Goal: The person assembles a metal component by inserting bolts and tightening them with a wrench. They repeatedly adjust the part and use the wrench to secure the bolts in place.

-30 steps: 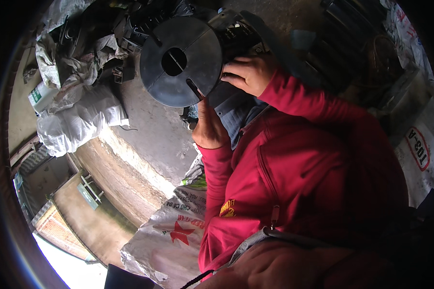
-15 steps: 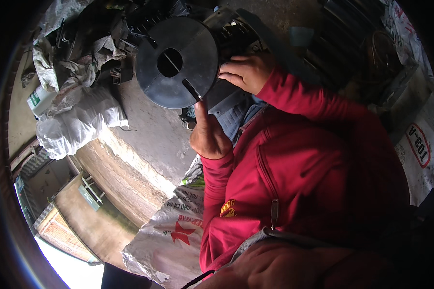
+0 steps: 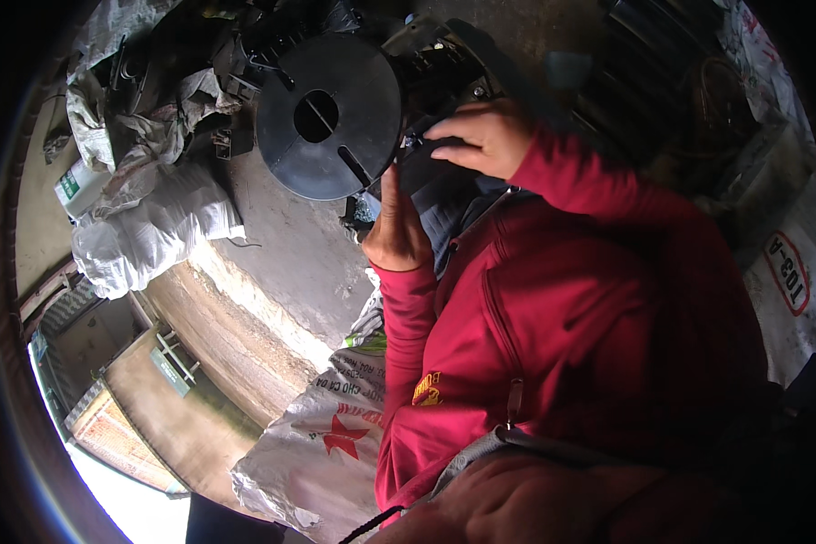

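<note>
Head view: black round disc (image 3: 328, 116), flat face upward, is steadied by left hand (image 3: 397, 231); right hand (image 3: 480, 136) fingers curled on dark machine part (image 3: 435, 68) beside it.

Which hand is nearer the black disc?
Left. The left hand sits just below the black disc, its thumb up at the rim; the right hand lies farther off, to its right.

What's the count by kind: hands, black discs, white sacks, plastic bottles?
Hands: 2, left hand and right hand, both at the disc's edge
Black disc: 1
White sacks: 2, crumpled sack, printed sack
Bottle: 1
Total: 6
</note>
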The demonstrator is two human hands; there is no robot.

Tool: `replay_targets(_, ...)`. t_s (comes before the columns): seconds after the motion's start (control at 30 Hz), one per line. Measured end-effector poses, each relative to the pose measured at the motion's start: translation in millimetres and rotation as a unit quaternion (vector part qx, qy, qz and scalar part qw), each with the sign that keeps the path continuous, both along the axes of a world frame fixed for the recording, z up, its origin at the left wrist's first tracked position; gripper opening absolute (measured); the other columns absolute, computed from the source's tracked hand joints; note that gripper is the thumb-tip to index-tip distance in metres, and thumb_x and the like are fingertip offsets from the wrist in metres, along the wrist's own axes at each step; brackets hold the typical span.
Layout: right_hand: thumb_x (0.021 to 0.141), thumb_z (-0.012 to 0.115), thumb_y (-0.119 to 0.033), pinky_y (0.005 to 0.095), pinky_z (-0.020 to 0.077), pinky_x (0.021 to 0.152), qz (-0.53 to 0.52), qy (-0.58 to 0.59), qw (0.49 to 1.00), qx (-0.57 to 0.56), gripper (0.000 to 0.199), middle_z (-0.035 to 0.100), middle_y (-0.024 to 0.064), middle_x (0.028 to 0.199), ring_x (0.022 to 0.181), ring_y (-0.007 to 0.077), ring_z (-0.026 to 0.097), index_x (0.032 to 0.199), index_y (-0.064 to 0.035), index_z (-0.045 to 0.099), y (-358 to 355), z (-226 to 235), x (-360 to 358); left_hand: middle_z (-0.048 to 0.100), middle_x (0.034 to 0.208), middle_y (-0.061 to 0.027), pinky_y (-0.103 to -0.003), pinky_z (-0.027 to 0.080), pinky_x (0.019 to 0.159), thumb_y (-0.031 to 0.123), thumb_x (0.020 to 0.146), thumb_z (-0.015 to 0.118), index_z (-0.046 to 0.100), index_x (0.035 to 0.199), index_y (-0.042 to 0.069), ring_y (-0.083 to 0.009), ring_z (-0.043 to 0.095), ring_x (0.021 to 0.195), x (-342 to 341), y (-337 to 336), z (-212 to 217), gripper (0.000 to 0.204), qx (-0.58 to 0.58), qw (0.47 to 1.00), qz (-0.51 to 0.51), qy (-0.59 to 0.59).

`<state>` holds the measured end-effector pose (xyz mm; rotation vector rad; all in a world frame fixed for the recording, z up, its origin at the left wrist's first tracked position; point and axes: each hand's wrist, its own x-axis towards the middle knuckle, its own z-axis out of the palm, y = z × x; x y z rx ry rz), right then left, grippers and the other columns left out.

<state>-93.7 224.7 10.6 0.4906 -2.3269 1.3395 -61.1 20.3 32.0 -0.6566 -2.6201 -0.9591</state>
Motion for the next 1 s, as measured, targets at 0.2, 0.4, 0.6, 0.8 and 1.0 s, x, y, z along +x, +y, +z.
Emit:
replay_targets(0.2,0.064,0.082,-0.037,0.0326,0.0415,0.054,0.025,-0.029,0.995,0.093,0.080,0.053,0.0066,0.066,0.056,0.0194,0.049,0.133,-0.0165,0.048,90.4,38.1,-32.8,0.057,0.126,-0.0197,-0.021,0.046,0.058,-0.003,0.094,0.036,0.038,0.141,0.004,-0.0086,0.053,0.061,18.1,-7.4,12.5,0.048,0.004,0.998,0.025,-0.054)
replay_targets(0.4,0.053,0.076,-0.064,0.0456,0.0502,0.072,0.107,-0.260,0.875,0.394,0.113,0.067,0.0190,0.094,0.079,0.0384,0.065,0.142,-0.0136,0.028,75.7,50.9,-71.7,0.052,0.130,-0.0229,-0.020,0.045,0.063,-0.011,0.087,0.038,0.037,0.141,0.003,-0.0103,0.060,0.081,8.4,0.4,16.3,0.056,0.003,1.000,0.004,-0.023)
replay_targets(0.6,0.057,0.077,-0.056,0.0447,0.0499,0.074,0.108,-0.265,0.884,0.370,0.108,0.066,0.0190,0.097,0.083,0.0376,0.064,0.141,-0.0119,0.026,71.1,43.5,-72.8,0.058,0.122,-0.0218,-0.023,0.046,0.060,-0.012,0.086,0.042,0.038,0.141,0.006,-0.0121,0.062,0.080,-0.6,1.7,10.7,0.058,-0.025,0.999,-0.012,0.038)
replay_targets(0.8,0.056,0.080,-0.050,0.0449,0.0496,0.073,0.140,-0.253,0.887,0.360,0.106,0.066,0.0189,0.093,0.082,0.0384,0.064,0.137,-0.0075,0.027,67.6,30.7,-79.2,0.067,0.104,-0.0185,-0.025,0.048,0.054,-0.005,0.089,0.050,0.045,0.137,0.008,-0.0132,0.063,0.064,2.8,-5.5,-18.6,0.050,-0.092,0.995,0.037,0.006)
replay_targets(1.0,0.056,0.081,-0.047,0.0457,0.0492,0.071,0.125,-0.262,0.887,0.360,0.101,0.066,0.0184,0.089,0.080,0.0392,0.064,0.132,-0.0074,0.028,68.8,35.0,-78.0,0.064,0.113,-0.0217,-0.025,0.052,0.065,-0.006,0.091,0.043,0.043,0.136,-0.002,-0.0183,0.067,0.081,6.3,2.5,2.3,0.046,-0.005,0.994,0.019,0.107)
